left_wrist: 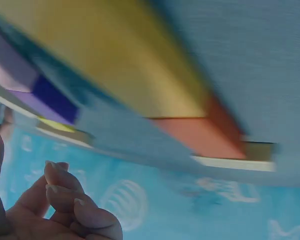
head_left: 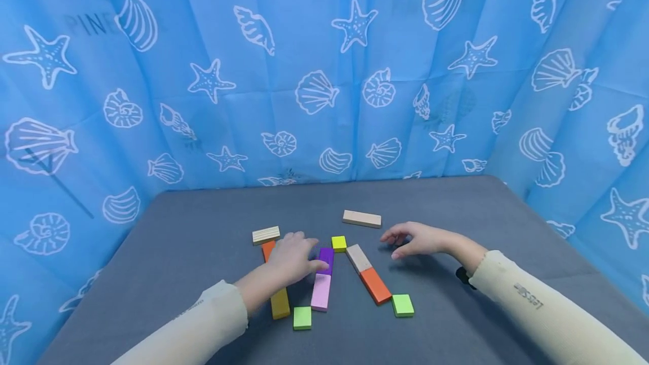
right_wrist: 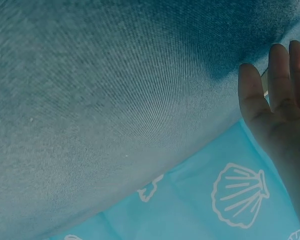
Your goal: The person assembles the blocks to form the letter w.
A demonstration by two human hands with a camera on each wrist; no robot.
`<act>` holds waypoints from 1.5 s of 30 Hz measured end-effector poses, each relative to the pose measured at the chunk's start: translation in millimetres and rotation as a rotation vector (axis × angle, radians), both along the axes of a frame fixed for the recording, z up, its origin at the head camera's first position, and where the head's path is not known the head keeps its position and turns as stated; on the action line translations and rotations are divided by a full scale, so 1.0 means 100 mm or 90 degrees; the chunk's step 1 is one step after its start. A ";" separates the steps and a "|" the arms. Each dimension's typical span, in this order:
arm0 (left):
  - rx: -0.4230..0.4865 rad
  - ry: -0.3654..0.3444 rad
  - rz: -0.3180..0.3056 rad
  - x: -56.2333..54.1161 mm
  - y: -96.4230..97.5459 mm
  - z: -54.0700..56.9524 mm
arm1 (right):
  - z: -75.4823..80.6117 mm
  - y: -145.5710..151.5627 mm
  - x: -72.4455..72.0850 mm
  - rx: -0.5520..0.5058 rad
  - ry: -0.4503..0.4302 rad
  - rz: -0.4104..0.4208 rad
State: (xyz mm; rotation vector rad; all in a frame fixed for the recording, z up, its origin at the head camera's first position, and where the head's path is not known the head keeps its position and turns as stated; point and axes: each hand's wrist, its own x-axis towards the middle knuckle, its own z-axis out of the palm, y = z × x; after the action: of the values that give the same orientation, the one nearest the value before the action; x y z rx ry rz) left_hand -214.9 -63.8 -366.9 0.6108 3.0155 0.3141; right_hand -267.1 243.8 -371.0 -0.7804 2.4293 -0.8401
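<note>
My left hand [head_left: 291, 261] hovers above the left group of wooden blocks, its fingers loosely bent with nothing between them. Under and beside it run an orange block [head_left: 269, 249] and a mustard-yellow block [head_left: 280, 304], end to end. Just right of its thumb, a purple block [head_left: 327, 261] meets a pink block [head_left: 320, 293]. My right hand [head_left: 423, 239] is held over the cloth, fingers relaxed and holding nothing. Nearest to it are a plain wooden block [head_left: 359, 258] joined to a red-orange block [head_left: 376, 286], and a separate plain block [head_left: 362, 218] farther back.
A ridged light block [head_left: 266, 235] lies beyond the orange one. A yellow cube [head_left: 338, 244] sits near the purple block. Two light-green square blocks [head_left: 302, 318] lie nearer the front. Grey cloth [head_left: 203, 241] covers the table, and a blue shell-patterned curtain [head_left: 324, 128] hangs behind it.
</note>
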 end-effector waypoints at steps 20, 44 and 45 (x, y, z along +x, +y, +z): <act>0.010 0.075 0.111 -0.25 -0.84 -0.04 | -0.02 0.04 -0.01 -0.009 -0.010 0.020; -0.007 0.021 0.089 -0.31 -0.87 -0.11 | -0.06 0.03 -0.11 0.026 0.036 -0.058; -0.013 0.010 0.083 -0.30 -0.88 -0.12 | -0.07 0.03 -0.12 0.027 0.035 -0.059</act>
State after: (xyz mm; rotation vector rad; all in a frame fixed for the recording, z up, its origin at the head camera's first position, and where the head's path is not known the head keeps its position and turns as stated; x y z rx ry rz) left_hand -245.2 -151.8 -378.4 0.4179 3.0759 0.2853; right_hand -279.2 247.0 -377.5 -0.6879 2.5403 -0.8076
